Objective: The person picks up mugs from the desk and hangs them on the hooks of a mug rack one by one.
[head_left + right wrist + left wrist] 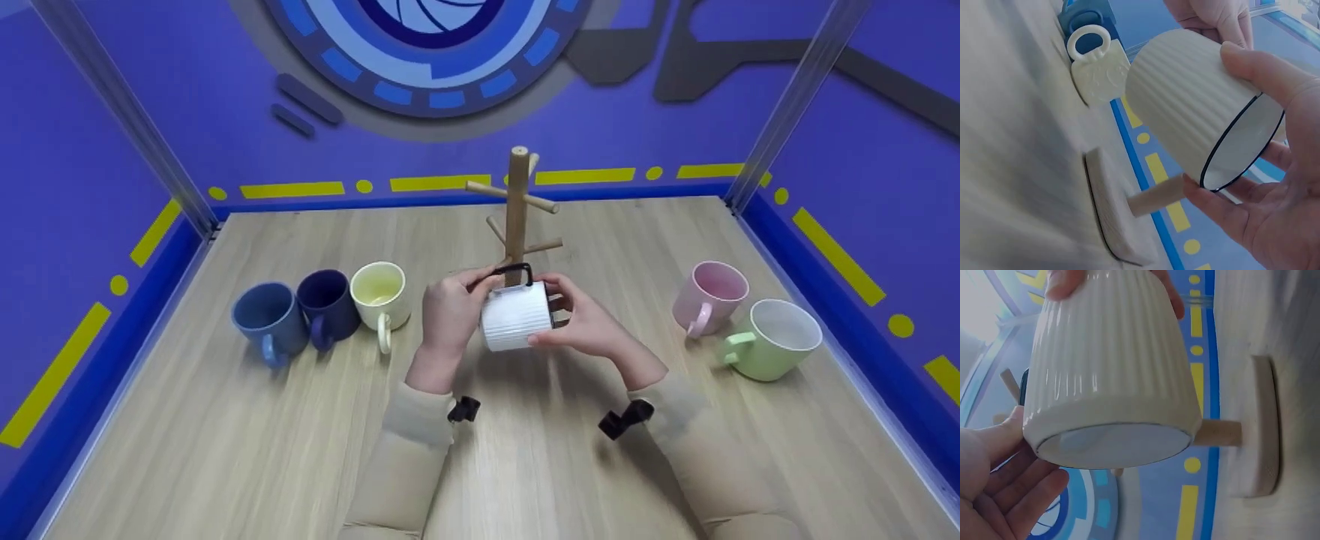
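A white ribbed mug [516, 316] with a black rim and black handle [517, 268] is held on its side above the table, handle upward. My right hand [589, 322] grips it at the open end, thumb on the outer wall; the mouth faces the right palm in the right wrist view. At the base end, my left hand [452, 311] holds the mug near the handle, its thumb [1008, 430] against the bottom edge. Exactly where the left fingers meet the handle is hidden. Just behind the mug stands a wooden mug tree [517, 202] with bare pegs.
On the left side of the table [300, 450] stand a blue mug [274, 319], a dark navy mug [330, 304] and a pale yellow mug [382, 300]. To the right are a pink mug [709, 300] and a light green mug [772, 345]. Blue-purple panels [187, 90] enclose the table.
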A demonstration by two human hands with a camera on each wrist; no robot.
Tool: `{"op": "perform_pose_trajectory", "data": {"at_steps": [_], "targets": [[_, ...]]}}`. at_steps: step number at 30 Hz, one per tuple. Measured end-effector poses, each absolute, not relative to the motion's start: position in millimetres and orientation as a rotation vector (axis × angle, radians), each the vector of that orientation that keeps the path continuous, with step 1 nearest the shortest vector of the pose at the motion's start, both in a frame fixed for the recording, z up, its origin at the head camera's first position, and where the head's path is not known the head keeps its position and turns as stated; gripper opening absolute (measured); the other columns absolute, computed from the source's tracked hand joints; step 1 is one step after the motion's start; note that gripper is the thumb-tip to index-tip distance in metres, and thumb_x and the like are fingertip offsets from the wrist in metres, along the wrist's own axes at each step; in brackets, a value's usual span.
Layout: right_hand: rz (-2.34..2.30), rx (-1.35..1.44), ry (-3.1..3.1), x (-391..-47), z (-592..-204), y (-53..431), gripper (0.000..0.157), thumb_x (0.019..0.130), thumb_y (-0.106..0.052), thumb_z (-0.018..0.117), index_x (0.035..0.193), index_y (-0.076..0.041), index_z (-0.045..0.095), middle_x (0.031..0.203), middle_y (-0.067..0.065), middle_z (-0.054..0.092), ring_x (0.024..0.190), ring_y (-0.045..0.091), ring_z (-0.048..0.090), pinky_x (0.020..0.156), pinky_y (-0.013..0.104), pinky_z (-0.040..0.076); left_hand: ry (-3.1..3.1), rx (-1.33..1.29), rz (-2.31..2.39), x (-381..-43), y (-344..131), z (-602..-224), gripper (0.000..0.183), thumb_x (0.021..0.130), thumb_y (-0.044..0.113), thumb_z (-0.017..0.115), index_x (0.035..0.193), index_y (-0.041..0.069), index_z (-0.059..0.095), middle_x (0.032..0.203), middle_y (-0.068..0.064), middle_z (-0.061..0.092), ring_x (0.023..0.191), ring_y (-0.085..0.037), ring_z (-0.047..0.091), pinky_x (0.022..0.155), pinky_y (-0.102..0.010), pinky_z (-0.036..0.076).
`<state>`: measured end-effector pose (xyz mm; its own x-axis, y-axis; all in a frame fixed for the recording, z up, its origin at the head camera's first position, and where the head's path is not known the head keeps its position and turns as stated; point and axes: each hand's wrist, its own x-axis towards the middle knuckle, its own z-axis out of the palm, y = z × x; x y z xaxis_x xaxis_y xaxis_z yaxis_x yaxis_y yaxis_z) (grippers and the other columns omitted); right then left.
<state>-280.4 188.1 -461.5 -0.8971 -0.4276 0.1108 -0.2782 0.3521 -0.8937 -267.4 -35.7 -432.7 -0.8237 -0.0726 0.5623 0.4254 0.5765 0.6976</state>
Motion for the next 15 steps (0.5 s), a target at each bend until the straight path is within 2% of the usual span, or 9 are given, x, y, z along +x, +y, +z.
{"op": "perform_pose_trajectory", "data": {"at_steps": [6, 15], "targets": [[-1.473, -0.516, 2.514, -297.6, -469.0, 175.4, 0.089, 0.076, -0.026, 0.091, 0.149, -0.016, 0.043, 0.141, 0.016, 0.055, 0.118, 0.034, 0.058, 0.094, 0.042, 0.053, -2.261, -0.195, -1.168, -288.2, -39.3, -454.7, 0.019, 0.091, 0.016, 0.078, 0.106, 0.005, 0.081, 0.102, -0.014, 0.08, 0.094, -0.03, 0.079, 0.081, -0.044, 0.063], [-1.5, -0.432, 2.558, -307.7, -477.7, 166.2, 0.087, 0.076, -0.024, 0.09, 0.149, -0.014, 0.043, 0.139, 0.02, 0.057, 0.118, 0.037, 0.057, 0.093, 0.039, 0.05, -2.171, -0.186, -1.248, -304.9, -36.5, -479.1, 0.019, 0.092, 0.005, 0.075, 0.11, 0.001, 0.079, 0.106, -0.017, 0.079, 0.098, -0.031, 0.078, 0.086, -0.043, 0.063]]}}
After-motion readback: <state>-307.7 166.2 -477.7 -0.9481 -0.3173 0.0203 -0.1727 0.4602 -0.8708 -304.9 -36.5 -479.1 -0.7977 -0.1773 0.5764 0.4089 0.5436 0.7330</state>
